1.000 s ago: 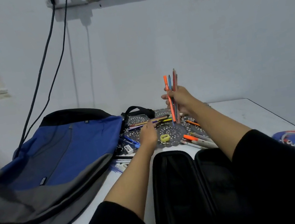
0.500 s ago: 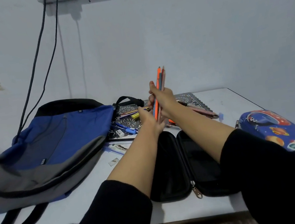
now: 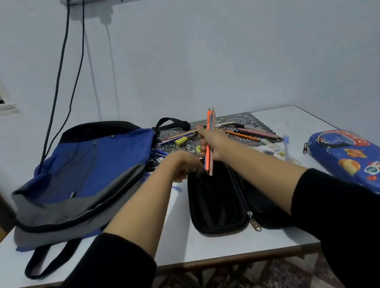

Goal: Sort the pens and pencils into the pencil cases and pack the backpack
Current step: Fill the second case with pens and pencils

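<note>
Holding a bundle of pens and pencils (image 3: pixel 210 121) in a firm grip, the right hand (image 3: pixel 215 144) is in the middle of the frame. The lower tips of the bundle hang just over the far end of the open black pencil case (image 3: pixel 213 205). The left hand (image 3: pixel 182 164) is just beside it on the left, with fingers bent down at the far edge of this case; I cannot tell if it grips the edge or only touches it. More loose pens (image 3: pixel 252 133) lie on a patterned mat (image 3: pixel 240 118) behind the hands. The blue and grey backpack (image 3: pixel 88 176) lies flat at the left. A closed blue pencil case (image 3: pixel 368 164) with space drawings lies at the right on the white table (image 3: pixel 305 119).
</note>
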